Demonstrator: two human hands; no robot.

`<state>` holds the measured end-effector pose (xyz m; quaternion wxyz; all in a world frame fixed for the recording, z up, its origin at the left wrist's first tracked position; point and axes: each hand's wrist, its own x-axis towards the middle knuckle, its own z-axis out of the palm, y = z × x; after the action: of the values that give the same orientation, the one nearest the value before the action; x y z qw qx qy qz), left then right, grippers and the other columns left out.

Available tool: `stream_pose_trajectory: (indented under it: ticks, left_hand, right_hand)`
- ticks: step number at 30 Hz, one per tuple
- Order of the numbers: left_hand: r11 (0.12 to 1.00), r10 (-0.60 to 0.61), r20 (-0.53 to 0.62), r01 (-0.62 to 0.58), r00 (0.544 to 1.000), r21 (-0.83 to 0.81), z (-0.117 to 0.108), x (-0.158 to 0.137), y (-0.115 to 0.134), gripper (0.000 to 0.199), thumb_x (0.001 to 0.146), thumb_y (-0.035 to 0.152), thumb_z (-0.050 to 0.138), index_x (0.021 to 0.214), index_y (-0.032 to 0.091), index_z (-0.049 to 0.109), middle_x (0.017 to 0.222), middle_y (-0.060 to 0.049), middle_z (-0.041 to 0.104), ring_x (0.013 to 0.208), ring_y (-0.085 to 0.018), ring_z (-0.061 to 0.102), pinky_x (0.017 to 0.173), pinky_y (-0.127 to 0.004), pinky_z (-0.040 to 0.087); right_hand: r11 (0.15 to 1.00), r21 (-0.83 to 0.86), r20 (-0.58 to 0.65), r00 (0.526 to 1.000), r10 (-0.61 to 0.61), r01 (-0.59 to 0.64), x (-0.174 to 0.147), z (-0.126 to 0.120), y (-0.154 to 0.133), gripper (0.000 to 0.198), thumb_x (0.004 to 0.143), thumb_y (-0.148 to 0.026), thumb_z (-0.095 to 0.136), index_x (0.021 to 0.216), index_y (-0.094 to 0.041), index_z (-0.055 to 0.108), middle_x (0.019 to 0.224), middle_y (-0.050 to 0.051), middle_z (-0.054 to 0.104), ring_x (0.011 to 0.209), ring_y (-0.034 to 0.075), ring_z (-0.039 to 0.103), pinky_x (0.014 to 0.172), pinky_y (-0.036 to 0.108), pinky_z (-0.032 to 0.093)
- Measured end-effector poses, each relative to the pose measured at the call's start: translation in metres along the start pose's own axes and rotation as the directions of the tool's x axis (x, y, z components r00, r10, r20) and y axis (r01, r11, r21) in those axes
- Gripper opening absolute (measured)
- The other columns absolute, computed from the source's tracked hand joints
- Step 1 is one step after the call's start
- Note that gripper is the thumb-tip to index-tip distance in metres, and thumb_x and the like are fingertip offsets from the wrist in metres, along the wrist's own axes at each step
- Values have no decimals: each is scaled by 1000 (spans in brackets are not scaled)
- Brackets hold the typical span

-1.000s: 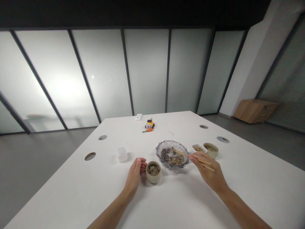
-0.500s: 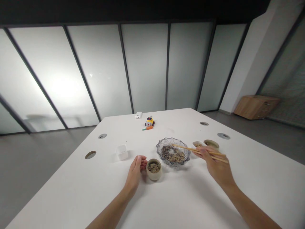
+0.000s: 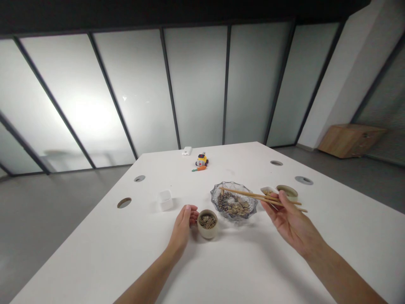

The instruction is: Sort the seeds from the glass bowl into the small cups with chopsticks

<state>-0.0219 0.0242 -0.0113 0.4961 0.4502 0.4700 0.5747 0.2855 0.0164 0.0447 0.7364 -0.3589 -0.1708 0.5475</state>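
Observation:
A clear cut-glass bowl with dark and striped seeds sits on the white table. My right hand holds a pair of wooden chopsticks whose tips hang over the bowl's left side. Left of the bowl stands a small beige cup with seeds in it. My left hand rests against that cup's left side, fingers curled around it.
A small white dish and a second beige cup stand right of the bowl, behind the chopsticks. A white box sits to the left. Farther back lie a yellow toy, an orange carrot toy and a white device. Round cable holes dot the table.
My right hand has lifted and turned palm-up, raising the chopsticks out of the seeds to just above the bowl. My left hand stays on the cup.

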Motion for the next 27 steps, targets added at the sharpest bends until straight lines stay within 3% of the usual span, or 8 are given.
stream_pose_trajectory:
  ticks: [7,11,13,15,17,19,23,27]
  left_hand:
    - [1000,-3,-2,3,1000,28,-1,1,-3,78,78,94,64,96,18,72,89,-8,74,86,-25,67,83,-38,54]
    - [1000,-3,9,3,1000,22,-1,0,-2,77,79,93,64,96,18,72,88,-7,73,84,-24,67,82,-38,54]
    - [1000,-8,5,7,1000,20,-1,0,-1,77,78,93,64,95,18,72,88,-8,73,84,-24,67,81,-38,53]
    - [1000,-11,-4,12,1000,24,-1,0,-1,78,77,94,64,95,18,72,88,-8,73,85,-24,67,82,-38,53]
    - [1000,-12,-5,12,1000,29,-1,0,-1,78,78,93,64,96,18,72,89,-8,74,86,-25,68,82,-38,53]
    - [1000,-6,0,6,1000,31,-1,0,-1,77,80,92,63,97,18,72,90,-8,74,87,-25,68,82,-38,54]
    - [999,5,-3,-5,1000,40,-1,0,-2,76,81,92,63,96,18,72,89,-8,74,86,-25,68,82,-38,54]
    - [999,9,-4,-9,1000,42,-1,0,-2,75,82,91,63,96,18,72,89,-9,74,85,-25,69,81,-37,54]
  right_hand:
    - [941,-313,268,963,-39,125,-11,-1,23,44,67,-63,96,75,-24,78,86,1,81,84,21,80,77,39,73]
    - [843,-371,257,916,-309,389,-9,-5,15,44,80,-70,84,75,-26,78,85,2,78,81,22,79,74,43,73]
    - [678,-483,251,830,-499,554,-7,-9,6,44,88,-69,76,77,-26,78,88,4,79,82,24,79,75,45,71]
    - [374,-638,364,692,-624,673,-5,-14,-2,41,95,-65,70,82,-27,80,88,6,79,87,26,78,81,44,68]
    - [124,-653,530,568,-629,747,-4,-18,-5,37,100,-58,66,84,-28,80,87,6,80,89,26,78,83,43,65]
    - [-1,-600,656,491,-573,800,-3,-21,-3,32,103,-51,65,85,-29,79,86,4,80,87,25,78,81,40,64]
    - [-34,-543,740,458,-493,839,-2,-21,5,27,104,-46,64,88,-29,79,88,3,81,85,24,78,82,38,64]
    - [19,-575,720,517,-463,818,0,-21,8,27,102,-48,67,90,-27,81,91,5,81,86,24,77,84,39,63]
